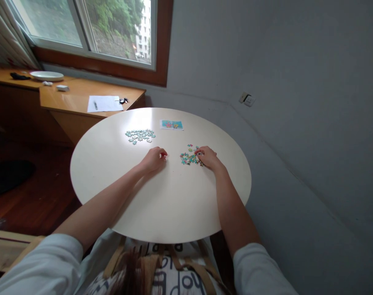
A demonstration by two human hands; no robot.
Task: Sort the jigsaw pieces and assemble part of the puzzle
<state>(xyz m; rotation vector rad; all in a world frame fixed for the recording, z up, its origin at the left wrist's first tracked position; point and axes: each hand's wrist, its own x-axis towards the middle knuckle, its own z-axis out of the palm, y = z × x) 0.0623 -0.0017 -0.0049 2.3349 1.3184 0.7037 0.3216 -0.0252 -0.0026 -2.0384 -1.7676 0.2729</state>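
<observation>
We see the pale wall [297,102] rising beyond the fingers of both hands and to their right. Below it, the round white table [164,205] extends on every side of the fingers. The window [112,32], framed in reddish-brown wood, stands far beyond the left fingers, and beneath it we find the wooden desk [78,97], well to their left. On the desk, also beyond the left fingers, lie the white sheet [109,105] and, farther off, the white plate [47,76].

The left hand [155,159] is poised low over the table with fingers curled and tips drawn toward the thumb; we cannot tell whether they have hold of anything. The right hand [208,157] reaches inward, fingers bent and thumb close to the forefinger, over the heap of coloured puzzle pieces [189,159]. This heap lies under and just left of the right fingertips; we cannot tell whether a piece is gripped. The pale puzzle pieces [139,135] spread beyond the left fingers and to their left. We note the small picture card [171,124] beyond both sets of fingers, between them from side to side, and finally the keys [123,100], far beyond the left fingers, at the sheet's edge.
</observation>
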